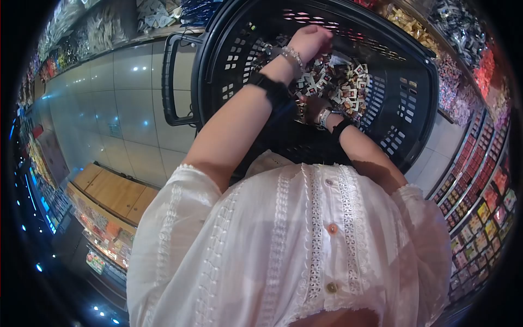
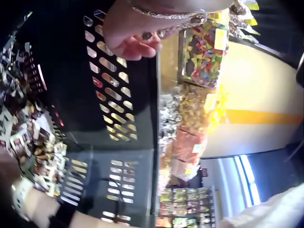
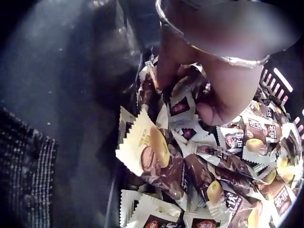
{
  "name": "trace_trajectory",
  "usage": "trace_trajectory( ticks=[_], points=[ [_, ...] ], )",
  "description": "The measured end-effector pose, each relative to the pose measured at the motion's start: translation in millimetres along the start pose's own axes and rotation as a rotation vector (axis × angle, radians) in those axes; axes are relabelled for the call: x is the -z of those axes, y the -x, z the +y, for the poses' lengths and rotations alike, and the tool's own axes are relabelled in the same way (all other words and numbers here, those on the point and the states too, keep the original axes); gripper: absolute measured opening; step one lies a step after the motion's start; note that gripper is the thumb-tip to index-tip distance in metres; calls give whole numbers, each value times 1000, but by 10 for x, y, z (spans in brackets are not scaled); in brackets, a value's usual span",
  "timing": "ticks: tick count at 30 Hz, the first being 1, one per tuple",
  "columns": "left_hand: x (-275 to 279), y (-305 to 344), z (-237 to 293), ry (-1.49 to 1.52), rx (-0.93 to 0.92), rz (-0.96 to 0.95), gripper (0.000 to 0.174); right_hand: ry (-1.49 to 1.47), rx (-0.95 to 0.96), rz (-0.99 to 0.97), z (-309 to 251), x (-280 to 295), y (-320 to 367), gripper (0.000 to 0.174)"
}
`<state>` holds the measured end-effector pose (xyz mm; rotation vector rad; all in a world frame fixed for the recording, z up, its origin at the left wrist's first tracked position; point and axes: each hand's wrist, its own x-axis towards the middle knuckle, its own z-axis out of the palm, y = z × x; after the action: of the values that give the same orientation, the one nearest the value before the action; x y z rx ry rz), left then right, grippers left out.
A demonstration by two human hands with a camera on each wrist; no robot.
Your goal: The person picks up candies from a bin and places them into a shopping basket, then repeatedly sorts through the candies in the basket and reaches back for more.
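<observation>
Presently one left hand [image 1: 310, 43] hangs over one basket [image 1: 421, 103], fingers curled, their grip hidden, while below them lie wrapped sweets [image 3: 209, 164], too many to count, touching the fingers of one right hand [image 3: 230, 83], pointing downward, its grip impossible to tell.

Stretches both arms [image 1: 239, 128] over basket [image 1: 400, 90]; holds left hand [image 1: 311, 42] loosely curled toward its far side, dips right hand [image 3: 223, 90] lower inside.
</observation>
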<state>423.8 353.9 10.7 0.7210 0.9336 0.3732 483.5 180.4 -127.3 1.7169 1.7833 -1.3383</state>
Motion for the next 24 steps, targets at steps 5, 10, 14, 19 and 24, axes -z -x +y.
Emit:
trace_trajectory(
  ticks=[5,10,14,19,24],
  points=[
    [514,-417,-843,-1514,-10,-358,27,-91,-38,139,-49,388,347,40],
    [733,-175,-1426,-1182,210,-211,42,-332,-84,328,116,437,422,34],
    [641,-307,-1404,-1148,134,-479,43,-542,-94,367,333,378,335,34],
    [253,-150,-825,-628,449,-388,39,-1083,-50,442,396,547,411,20],
    [96,-191,-521,-789,207,-381,36,-1610,93,476,325,849,753,29]
  ],
)
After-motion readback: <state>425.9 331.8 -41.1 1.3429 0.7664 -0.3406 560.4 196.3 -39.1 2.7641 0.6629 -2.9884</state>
